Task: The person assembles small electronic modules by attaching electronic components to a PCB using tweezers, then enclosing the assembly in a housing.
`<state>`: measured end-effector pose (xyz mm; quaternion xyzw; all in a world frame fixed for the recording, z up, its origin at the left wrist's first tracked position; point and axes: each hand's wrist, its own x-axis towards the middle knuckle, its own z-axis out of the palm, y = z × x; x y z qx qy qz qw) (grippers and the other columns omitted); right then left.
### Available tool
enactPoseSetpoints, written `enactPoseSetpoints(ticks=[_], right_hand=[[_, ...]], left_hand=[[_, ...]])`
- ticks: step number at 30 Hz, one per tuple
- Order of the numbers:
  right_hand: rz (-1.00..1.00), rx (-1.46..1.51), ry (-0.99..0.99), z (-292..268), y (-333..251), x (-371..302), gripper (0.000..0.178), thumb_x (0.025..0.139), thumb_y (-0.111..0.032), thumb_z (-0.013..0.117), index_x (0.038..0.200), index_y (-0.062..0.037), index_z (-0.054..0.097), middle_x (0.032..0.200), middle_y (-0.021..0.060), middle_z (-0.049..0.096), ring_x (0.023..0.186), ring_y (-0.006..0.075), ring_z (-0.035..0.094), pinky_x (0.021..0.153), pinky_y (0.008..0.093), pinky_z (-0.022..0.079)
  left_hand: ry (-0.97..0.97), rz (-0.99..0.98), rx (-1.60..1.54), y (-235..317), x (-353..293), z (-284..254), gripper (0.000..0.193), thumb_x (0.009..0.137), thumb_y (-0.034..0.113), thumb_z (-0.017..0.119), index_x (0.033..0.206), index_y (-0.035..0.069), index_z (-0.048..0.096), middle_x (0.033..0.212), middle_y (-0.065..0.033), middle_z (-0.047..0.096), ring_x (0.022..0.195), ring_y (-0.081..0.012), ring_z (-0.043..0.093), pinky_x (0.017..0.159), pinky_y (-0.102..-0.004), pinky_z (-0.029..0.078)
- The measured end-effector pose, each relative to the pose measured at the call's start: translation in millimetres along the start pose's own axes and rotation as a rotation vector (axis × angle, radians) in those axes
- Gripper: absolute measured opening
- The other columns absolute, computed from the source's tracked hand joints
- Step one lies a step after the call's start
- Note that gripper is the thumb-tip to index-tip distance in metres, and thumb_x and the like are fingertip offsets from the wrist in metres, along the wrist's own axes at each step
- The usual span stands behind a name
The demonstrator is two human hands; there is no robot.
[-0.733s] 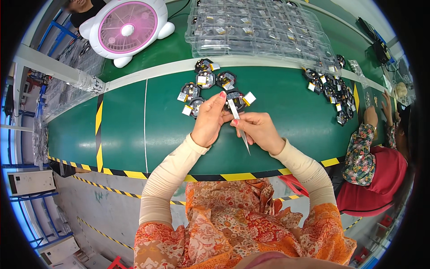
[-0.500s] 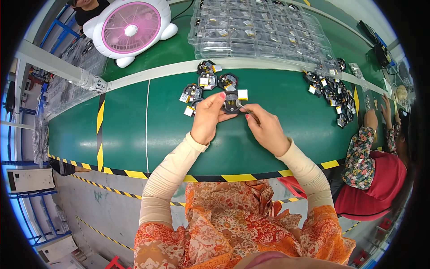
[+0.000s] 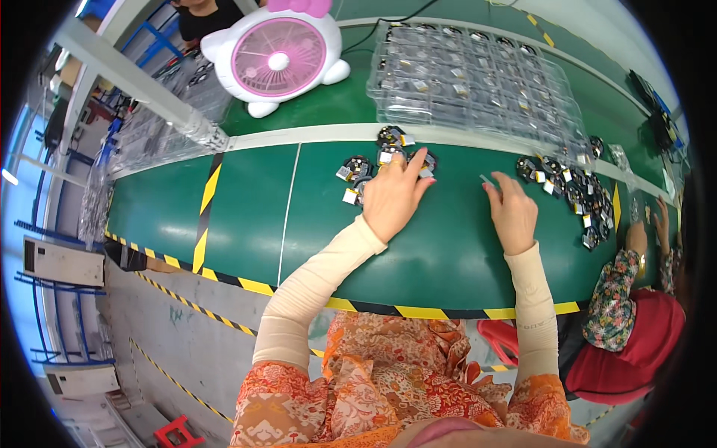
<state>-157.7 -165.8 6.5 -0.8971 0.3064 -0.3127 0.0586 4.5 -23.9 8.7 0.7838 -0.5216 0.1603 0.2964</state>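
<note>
My left hand [image 3: 392, 196] reaches over a small cluster of round black electronic modules, fingers stretched and spread, the thumb apart. One module [image 3: 428, 161] shows by its index finger and thumb. Other modules with small silver-white battery packs, such as this module [image 3: 355, 169], lie left of the hand and beyond it. Some are partly hidden beneath the fingers. Off to the right, my right hand [image 3: 514, 215] is closed in a pinch above the green tabletop. A thin, pale tool tip [image 3: 485, 179] sticks out at its thumb and index finger; its exact kind is too small to tell.
A larger pile of modules [image 3: 582, 196] lies at right. Clear plastic trays [image 3: 478, 82] filled with modules stand behind the white rail [image 3: 321, 135], beside a white-and-pink fan [image 3: 278, 61]. A co-worker in a red vest [image 3: 635, 351] sits at right; another person [image 3: 205, 19] is far left.
Both hands were together on one module, the right working at it with a thin tool. Now they are apart: left over the cluster, right farther right. The view has shifted.
</note>
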Motion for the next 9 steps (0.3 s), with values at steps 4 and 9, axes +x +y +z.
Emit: enactPoseSetpoints(ticks=[4, 9], right_hand=[[-0.119, 0.146, -0.063, 5, -20, -8, 0.019, 0.077, -0.014, 0.063, 0.095, -0.0069, 0.060, 0.069, 0.0094, 0.057, 0.056, 0.0258, 0.057, 0.049, 0.0346, 0.044], [-0.133, 0.243, -0.068, 9, -21, -8, 0.019, 0.078, -0.011, 0.062, 0.096, -0.0068, 0.060, 0.070, 0.0092, 0.057, 0.057, 0.0244, 0.058, 0.050, 0.0337, 0.045]], left_hand=[[-0.111, -0.015, 0.078, -5, 6, 7, 0.030, 0.071, 0.027, 0.068, 0.093, 0.008, 0.060, 0.086, -0.0108, 0.050, 0.072, -0.0263, 0.056, 0.053, -0.0354, 0.046], [-0.103, -0.020, 0.008, -8, 0, 7, 0.032, 0.068, 0.026, 0.071, 0.092, 0.008, 0.061, 0.091, -0.0119, 0.050, 0.077, -0.0288, 0.056, 0.057, -0.0368, 0.048]])
